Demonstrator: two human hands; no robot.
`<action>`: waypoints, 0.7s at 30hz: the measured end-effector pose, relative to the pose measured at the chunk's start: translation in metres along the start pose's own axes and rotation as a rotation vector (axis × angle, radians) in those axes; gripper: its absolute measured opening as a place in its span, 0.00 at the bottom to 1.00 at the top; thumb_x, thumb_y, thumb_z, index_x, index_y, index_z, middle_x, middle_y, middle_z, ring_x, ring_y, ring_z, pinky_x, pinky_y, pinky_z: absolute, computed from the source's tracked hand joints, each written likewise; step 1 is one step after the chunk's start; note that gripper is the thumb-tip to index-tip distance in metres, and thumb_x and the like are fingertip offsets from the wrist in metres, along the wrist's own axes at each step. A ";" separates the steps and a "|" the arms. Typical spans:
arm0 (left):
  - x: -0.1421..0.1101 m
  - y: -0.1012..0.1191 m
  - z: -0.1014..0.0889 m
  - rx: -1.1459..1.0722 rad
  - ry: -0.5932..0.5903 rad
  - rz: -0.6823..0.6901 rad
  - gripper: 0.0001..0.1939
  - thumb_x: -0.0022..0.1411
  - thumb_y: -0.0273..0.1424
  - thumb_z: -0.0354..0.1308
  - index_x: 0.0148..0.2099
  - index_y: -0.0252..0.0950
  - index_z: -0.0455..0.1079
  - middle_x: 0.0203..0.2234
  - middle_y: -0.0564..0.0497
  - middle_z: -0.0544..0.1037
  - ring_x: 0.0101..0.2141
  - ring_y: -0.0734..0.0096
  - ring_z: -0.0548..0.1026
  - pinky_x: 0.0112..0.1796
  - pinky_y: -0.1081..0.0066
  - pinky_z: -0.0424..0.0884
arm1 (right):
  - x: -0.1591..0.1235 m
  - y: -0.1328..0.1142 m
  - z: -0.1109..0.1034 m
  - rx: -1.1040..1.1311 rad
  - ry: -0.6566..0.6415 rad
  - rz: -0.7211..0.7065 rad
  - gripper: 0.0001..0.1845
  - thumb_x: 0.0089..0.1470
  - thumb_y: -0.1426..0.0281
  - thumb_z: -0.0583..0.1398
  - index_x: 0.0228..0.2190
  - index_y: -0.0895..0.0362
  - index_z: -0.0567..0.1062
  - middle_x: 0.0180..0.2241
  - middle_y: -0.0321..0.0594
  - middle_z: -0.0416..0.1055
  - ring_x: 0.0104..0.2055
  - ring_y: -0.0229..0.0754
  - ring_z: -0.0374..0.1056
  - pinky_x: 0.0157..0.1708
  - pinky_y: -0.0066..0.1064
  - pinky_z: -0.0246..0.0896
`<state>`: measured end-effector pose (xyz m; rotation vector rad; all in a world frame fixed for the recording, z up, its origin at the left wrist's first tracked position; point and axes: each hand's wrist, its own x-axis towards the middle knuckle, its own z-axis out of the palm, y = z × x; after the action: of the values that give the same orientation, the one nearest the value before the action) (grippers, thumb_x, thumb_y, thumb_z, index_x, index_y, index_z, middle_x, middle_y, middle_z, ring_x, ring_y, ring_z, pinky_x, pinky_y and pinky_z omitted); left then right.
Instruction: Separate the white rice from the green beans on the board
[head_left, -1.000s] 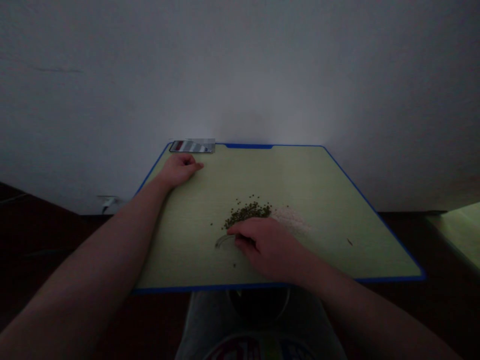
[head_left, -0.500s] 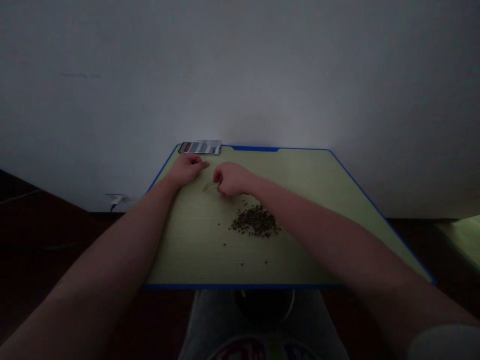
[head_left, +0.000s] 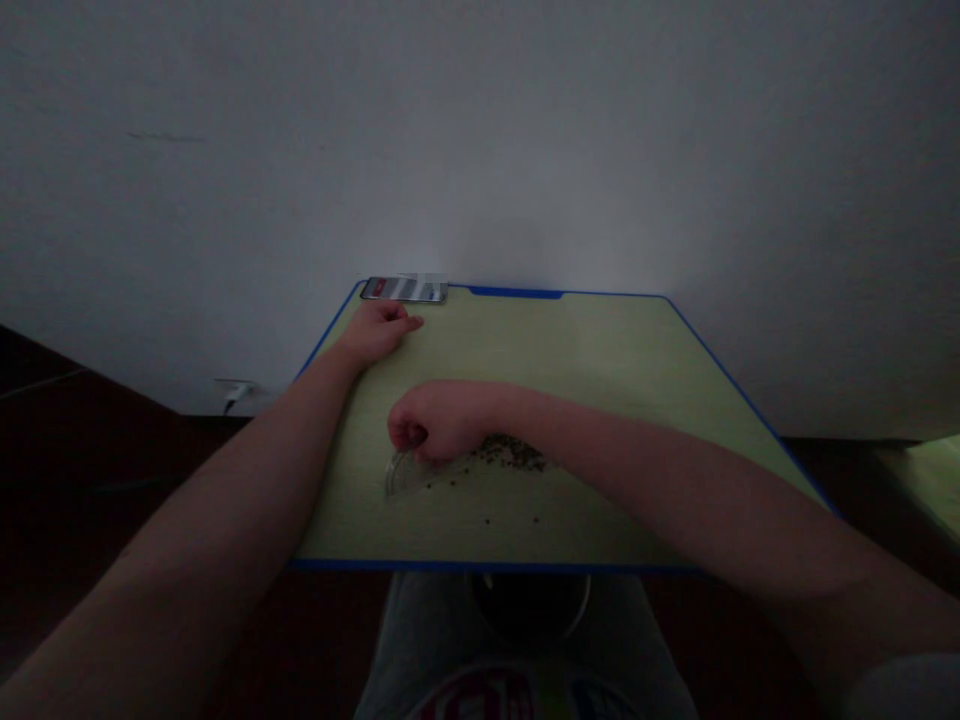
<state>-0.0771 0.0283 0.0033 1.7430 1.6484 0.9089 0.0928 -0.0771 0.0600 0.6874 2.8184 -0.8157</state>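
Observation:
My right hand [head_left: 435, 425] is closed on a clear plastic protractor [head_left: 401, 478], whose curved, marked edge shows below the fingers against the tabletop. Just right of it lies a heap of small dark grains or beans [head_left: 517, 455], partly covered by my right hand and forearm. A few loose grains [head_left: 452, 484] are scattered near the protractor and toward the front edge. My left hand [head_left: 375, 332] rests at the far left of the table, fingers loosely curled and thumb out, with nothing visible in it. A phone [head_left: 403, 290] lies just beyond it.
The pale table [head_left: 600, 350] has a blue rim and stands against a grey wall [head_left: 525, 130]. Below its front edge, a dark round container [head_left: 529, 605] sits between my legs. A plug with a cable [head_left: 238, 391] is on the wall at left.
My right hand has come nearer with the protractor, from beside my left hand down to the left of the heap. My left hand has stayed about where it was.

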 end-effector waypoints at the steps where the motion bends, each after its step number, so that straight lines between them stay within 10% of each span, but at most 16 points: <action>1: 0.000 0.000 0.000 -0.001 -0.001 -0.002 0.16 0.51 0.41 0.62 0.22 0.38 0.61 0.15 0.57 0.60 0.20 0.75 0.57 0.24 0.70 0.54 | -0.001 -0.001 0.001 -0.003 -0.013 -0.019 0.16 0.47 0.82 0.64 0.39 0.59 0.80 0.36 0.36 0.80 0.34 0.37 0.71 0.33 0.25 0.61; 21: 0.002 0.000 0.000 0.033 0.025 0.025 0.16 0.52 0.39 0.62 0.22 0.37 0.62 0.15 0.56 0.60 0.19 0.76 0.58 0.23 0.71 0.55 | -0.019 -0.009 0.004 0.068 -0.176 -0.170 0.14 0.50 0.85 0.62 0.36 0.57 0.79 0.33 0.32 0.78 0.33 0.35 0.70 0.35 0.26 0.61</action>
<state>-0.0769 0.0301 0.0030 1.7848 1.6698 0.9239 0.1059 -0.0936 0.0655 0.3673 2.7272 -0.9522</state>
